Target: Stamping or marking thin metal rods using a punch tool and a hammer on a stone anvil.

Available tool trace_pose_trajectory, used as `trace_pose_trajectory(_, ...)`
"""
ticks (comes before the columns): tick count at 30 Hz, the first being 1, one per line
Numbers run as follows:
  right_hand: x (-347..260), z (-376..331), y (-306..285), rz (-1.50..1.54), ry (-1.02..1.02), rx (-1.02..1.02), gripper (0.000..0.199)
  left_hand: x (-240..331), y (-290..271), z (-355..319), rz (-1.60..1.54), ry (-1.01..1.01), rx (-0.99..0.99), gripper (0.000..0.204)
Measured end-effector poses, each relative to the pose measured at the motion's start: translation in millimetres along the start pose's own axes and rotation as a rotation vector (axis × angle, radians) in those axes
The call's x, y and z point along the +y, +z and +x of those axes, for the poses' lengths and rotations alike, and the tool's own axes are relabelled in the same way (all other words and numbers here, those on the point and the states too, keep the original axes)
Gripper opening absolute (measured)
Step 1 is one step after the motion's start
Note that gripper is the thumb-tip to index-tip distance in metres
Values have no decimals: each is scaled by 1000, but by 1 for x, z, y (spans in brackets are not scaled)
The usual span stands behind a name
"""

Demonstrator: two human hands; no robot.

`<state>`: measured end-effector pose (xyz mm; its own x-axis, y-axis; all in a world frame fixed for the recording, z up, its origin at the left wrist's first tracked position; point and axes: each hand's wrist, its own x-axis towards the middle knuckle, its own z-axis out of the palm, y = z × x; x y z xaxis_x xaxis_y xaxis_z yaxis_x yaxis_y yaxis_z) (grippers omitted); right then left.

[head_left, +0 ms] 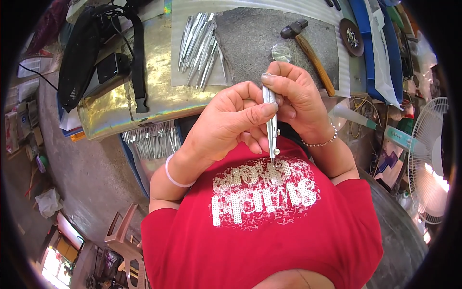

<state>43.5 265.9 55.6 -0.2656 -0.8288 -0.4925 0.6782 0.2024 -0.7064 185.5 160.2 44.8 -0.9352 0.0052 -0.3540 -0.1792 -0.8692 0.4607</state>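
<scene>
Both hands meet at the centre of the frame: the left hand (226,120) curls round a slim metal tool (272,120), thumb pressed along its shaft, while the right hand (301,98) pinches its upper end between fingertips — both closed on the same piece, which stands nearly upright just above the person's red shirt (260,241). To my eye the work in hand is fitting or checking the small pin near the tool's lower end; doing it well probably means keeping the two thin blades aligned and the grip steady, pressing lightly so the bright steel does not bend. Above the hands, at upper centre, lies a rough grey pad (255,43), grainy like stone or coarse felt, with a fan of similar silvery pieces (199,45) laid along its left edge — long, flat and tapering. A hammer (310,50) with a dark head and a wooden handle rests diagonally on the pad's right side. Left of it a shiny gold-toned sheet (120,108) covers the bench, and more metal pieces (154,139) hang below its edge. A white fan (428,159) stands at the right rim.
</scene>
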Motion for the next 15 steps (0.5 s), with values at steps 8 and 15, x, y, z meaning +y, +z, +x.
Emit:
trace_pose_trajectory(8, -14, -13, -6, -119, -111, 24, 12, 3, 15, 6, 177, 84, 52, 19)
trace_pose_trajectory(15, -99, -43, -110, -707, -498, 480, 13, 1, 26, 9, 806, 728, 430, 39)
